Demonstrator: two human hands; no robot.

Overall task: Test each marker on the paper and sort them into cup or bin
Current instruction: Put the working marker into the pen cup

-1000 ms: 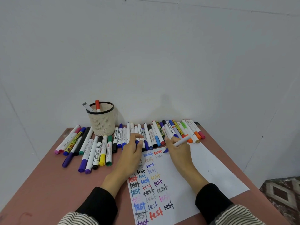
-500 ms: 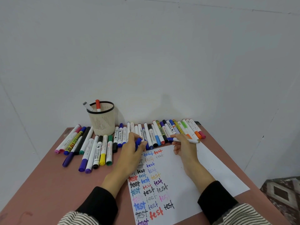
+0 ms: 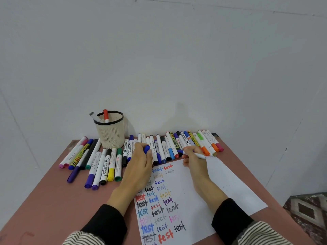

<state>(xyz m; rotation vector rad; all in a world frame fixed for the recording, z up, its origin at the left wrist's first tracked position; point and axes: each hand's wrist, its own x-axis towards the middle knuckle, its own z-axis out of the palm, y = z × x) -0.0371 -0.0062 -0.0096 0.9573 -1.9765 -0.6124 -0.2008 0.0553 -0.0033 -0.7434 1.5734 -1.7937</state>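
Observation:
My right hand (image 3: 193,157) grips a white marker (image 3: 199,155) with a blue tip pointing left, held level just above the top edge of the paper (image 3: 203,188). My left hand (image 3: 140,162) holds its blue cap (image 3: 146,149) between the fingers, resting at the paper's top left corner. The sheet carries several coloured "test" words. A cream mesh cup (image 3: 110,130) with a black rim stands at the back left and holds two markers. No bin is in view.
Several markers lie in a row (image 3: 177,144) along the table's back edge and in a second group (image 3: 92,160) at the left. The brown table (image 3: 53,200) meets a white wall. A patterned floor (image 3: 307,209) shows at the lower right.
My right hand lifted the marker off the paper and turned it level, tip pointing left toward the cap. My left hand, with the blue cap, shifted slightly up.

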